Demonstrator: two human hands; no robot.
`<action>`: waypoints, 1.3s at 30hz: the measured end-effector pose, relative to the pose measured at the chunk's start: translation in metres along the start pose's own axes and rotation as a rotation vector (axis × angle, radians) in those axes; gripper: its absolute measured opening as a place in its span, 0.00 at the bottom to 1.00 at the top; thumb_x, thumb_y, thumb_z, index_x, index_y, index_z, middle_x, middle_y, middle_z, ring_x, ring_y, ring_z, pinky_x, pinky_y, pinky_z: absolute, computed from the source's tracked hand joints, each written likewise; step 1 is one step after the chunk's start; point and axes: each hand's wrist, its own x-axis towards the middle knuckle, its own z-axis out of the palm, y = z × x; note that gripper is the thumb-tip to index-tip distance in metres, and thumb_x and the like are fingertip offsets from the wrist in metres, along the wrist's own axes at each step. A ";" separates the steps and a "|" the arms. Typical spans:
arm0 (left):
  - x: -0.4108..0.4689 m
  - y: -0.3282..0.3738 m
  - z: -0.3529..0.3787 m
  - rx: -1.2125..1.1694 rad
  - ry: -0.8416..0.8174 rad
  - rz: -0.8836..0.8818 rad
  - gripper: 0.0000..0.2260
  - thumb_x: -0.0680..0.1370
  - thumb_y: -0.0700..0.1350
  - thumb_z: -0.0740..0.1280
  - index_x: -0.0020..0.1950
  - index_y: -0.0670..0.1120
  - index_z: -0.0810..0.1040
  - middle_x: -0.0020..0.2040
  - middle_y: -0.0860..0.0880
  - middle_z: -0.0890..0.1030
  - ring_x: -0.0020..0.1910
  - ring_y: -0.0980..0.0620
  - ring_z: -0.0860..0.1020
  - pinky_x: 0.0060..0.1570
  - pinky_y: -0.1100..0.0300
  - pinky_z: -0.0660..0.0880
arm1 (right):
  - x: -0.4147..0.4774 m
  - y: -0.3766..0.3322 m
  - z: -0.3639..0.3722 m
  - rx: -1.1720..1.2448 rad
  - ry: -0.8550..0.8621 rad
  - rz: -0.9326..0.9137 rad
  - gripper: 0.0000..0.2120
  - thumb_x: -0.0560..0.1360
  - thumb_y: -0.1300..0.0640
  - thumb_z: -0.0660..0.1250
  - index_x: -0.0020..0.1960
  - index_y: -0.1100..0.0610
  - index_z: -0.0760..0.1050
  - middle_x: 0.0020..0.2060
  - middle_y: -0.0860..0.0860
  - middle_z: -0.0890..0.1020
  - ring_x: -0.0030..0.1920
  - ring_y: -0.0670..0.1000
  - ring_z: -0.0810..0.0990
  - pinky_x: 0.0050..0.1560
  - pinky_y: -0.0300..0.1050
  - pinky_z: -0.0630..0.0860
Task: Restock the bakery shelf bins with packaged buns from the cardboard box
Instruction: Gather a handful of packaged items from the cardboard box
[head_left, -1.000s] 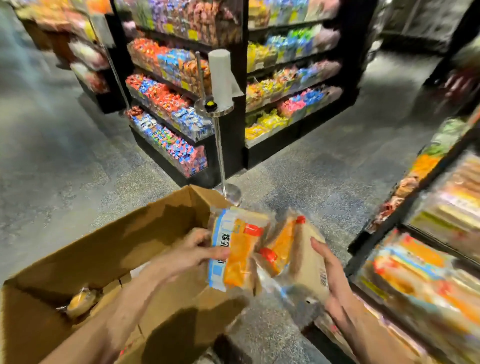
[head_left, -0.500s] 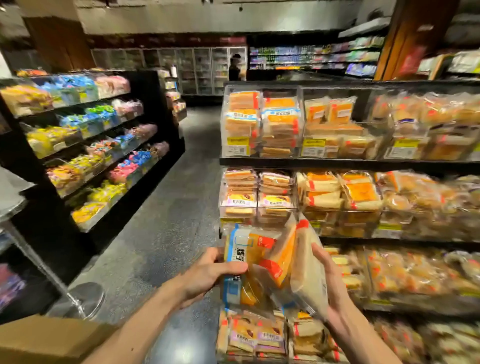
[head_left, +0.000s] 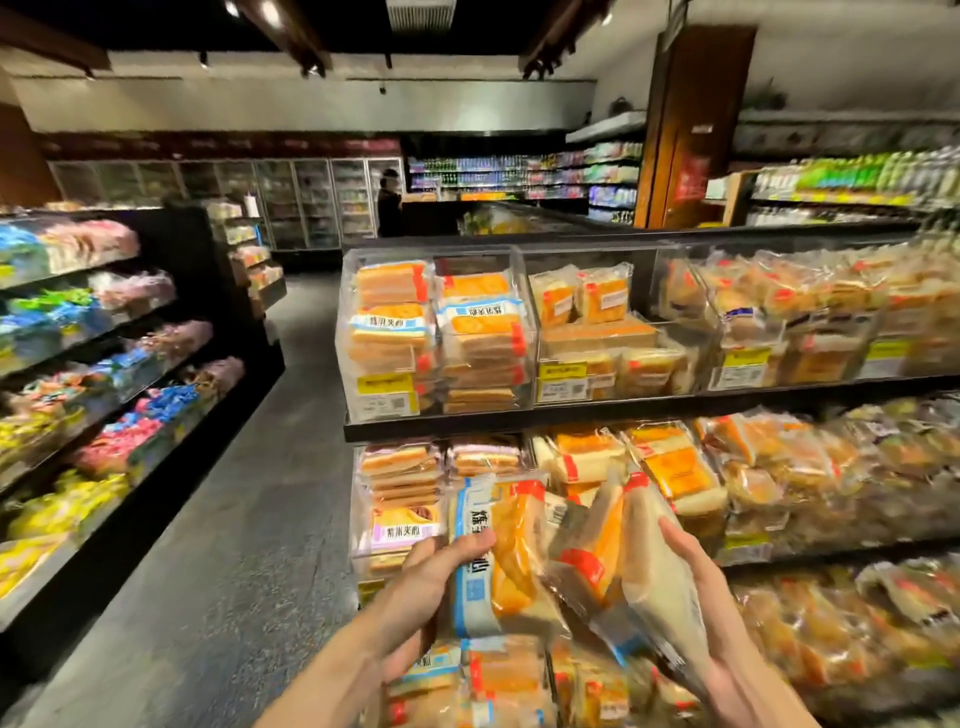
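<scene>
We hold packaged buns in both hands in front of the bakery shelf (head_left: 519, 420), level with its middle tier. Our left hand (head_left: 431, 577) grips a blue-striped packet (head_left: 493, 545) upright. The thumb is curled across its front and the fingers go behind it, out of sight. Our right hand (head_left: 711, 597) is cupped from the right round two more packets. A pale packet (head_left: 654, 566) lies against the palm with the thumb over its edge. An orange packet (head_left: 602, 525) with a red tag leans between it and the blue-striped one. The three packets touch one another and fan out upward, outside the shelf's bins.

On the shelf's top tier, above our hands, a clear bin (head_left: 431, 253) at the left end holds two stacks of flat orange packets, filled nearly to its rim. Just right of it, a second bin (head_left: 587, 253) is only partly filled, with two packets standing upright on flat ones. Further right along the shelf the bins are blurred, and we can make out only wrapped bread.

Below our hands, the bottom tier holds more stacked packets (head_left: 504, 675). Left of the shelf, across the grey floor (head_left: 249, 519), stands a dark rack of sweets (head_left: 130, 374). Beyond the shelf's far end a person (head_left: 388, 202) stands by glass-door fridges (head_left: 311, 202).
</scene>
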 end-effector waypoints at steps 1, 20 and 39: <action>0.009 0.009 -0.003 0.005 0.004 0.003 0.31 0.65 0.50 0.75 0.66 0.42 0.73 0.50 0.39 0.85 0.43 0.44 0.85 0.41 0.52 0.82 | 0.009 -0.005 0.010 0.018 -0.034 0.013 0.34 0.66 0.47 0.70 0.70 0.58 0.72 0.41 0.63 0.84 0.34 0.60 0.85 0.32 0.53 0.82; 0.196 0.241 0.018 -0.232 0.066 0.261 0.05 0.81 0.40 0.64 0.53 0.39 0.74 0.38 0.39 0.81 0.37 0.45 0.79 0.29 0.61 0.78 | 0.135 -0.114 0.072 0.069 -0.262 -0.087 0.56 0.32 0.57 0.87 0.61 0.58 0.78 0.45 0.65 0.85 0.39 0.65 0.85 0.33 0.61 0.81; 0.275 0.289 0.046 1.080 0.683 0.476 0.31 0.72 0.73 0.63 0.35 0.44 0.80 0.31 0.46 0.83 0.27 0.51 0.77 0.28 0.61 0.70 | 0.219 -0.183 0.040 -0.082 -0.421 -0.136 0.36 0.31 0.50 0.86 0.39 0.54 0.88 0.29 0.54 0.84 0.26 0.49 0.83 0.20 0.40 0.75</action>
